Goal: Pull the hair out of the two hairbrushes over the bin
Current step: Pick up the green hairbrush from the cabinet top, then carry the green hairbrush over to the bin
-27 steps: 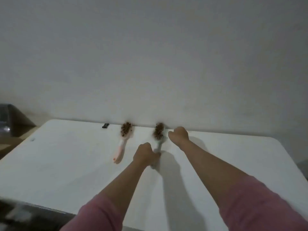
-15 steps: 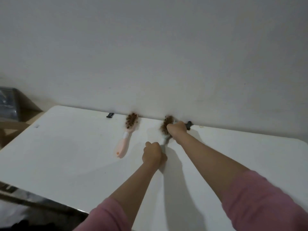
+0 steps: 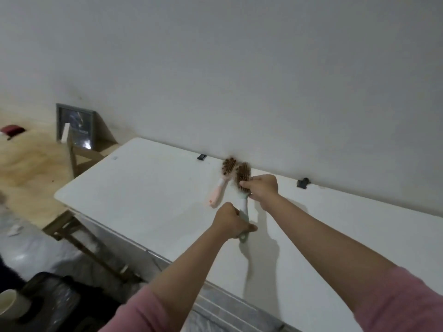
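Observation:
A green-handled hairbrush (image 3: 244,205) full of brown hair is lifted off the white table (image 3: 148,192), its head pointing at the wall. My left hand (image 3: 231,221) is closed around its handle. My right hand (image 3: 263,188) pinches the brown hair (image 3: 242,175) at the brush head. A pink-handled hairbrush (image 3: 219,191), also matted with brown hair, lies flat on the table just left of the green one. A black-lined bin (image 3: 55,298) sits on the floor at lower left, below the table's near edge.
Two small black clips (image 3: 201,157) (image 3: 303,182) hold the table's far edge at the wall. A framed picture (image 3: 74,125) leans against the wall to the left. A white cup (image 3: 8,305) stands by the bin. Wooden table legs (image 3: 79,238) show under the left corner.
The green brush has come up off the table in my left hand. My right hand has closed on the hair at its head. The view swung left, showing the floor and bin.

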`<action>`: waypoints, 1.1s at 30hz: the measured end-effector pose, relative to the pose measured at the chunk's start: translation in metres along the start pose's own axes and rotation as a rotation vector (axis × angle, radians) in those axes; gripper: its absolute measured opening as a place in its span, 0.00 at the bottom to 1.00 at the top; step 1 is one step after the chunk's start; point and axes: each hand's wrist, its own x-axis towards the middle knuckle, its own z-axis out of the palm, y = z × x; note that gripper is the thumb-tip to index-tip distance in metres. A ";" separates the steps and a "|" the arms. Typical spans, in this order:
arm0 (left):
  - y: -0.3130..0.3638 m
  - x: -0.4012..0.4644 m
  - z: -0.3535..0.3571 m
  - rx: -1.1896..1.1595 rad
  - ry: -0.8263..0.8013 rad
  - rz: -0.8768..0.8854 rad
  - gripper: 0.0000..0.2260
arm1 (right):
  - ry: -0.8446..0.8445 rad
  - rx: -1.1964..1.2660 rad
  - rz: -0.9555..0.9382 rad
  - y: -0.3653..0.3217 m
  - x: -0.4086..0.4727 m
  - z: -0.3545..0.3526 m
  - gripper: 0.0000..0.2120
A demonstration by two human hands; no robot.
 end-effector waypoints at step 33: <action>-0.382 -0.212 -0.106 -0.804 0.576 -0.257 0.07 | -0.906 -0.285 -0.276 0.151 -0.291 0.358 0.20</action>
